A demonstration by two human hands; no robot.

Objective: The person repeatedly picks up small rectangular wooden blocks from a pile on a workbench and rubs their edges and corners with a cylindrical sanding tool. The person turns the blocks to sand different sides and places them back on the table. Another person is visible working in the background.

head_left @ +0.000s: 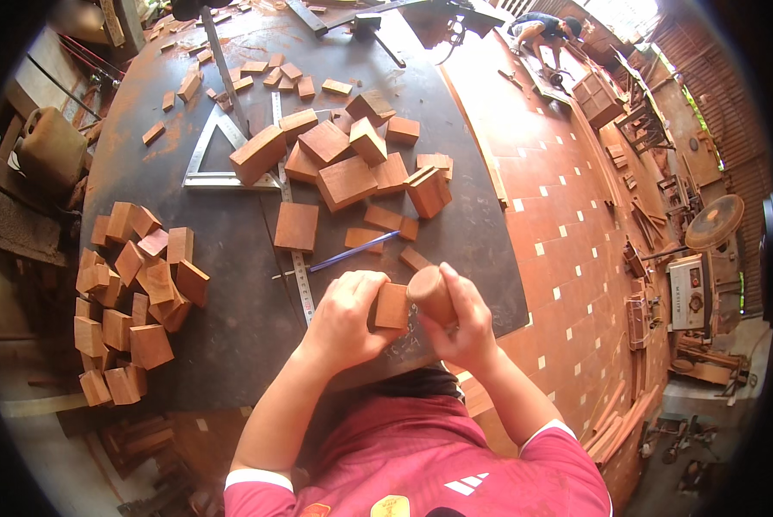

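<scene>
At the table's near edge, my left hand [339, 314] is closed around a squarish wooden block [392, 307]. My right hand [466, 332] grips a round, flat-ended wooden cylinder [430, 291], held tilted close beside the block. Whether the two pieces touch I cannot tell. Just beyond my hands lies a blue pen [355, 251], across a steel ruler [301, 289] with printed markings. A loose pile of reddish wooden blocks [346, 183] lies past the pen, some of them resting against a metal set square [199, 155].
A second group of wooden blocks [116, 329] fills the table's left edge. An upright metal blade [223, 73] rises at the far side, with small offcuts [288, 84] around it. A plastic jug [52, 148] stands left. Far right, another person [537, 33] bends over work beyond the tiled floor [567, 284].
</scene>
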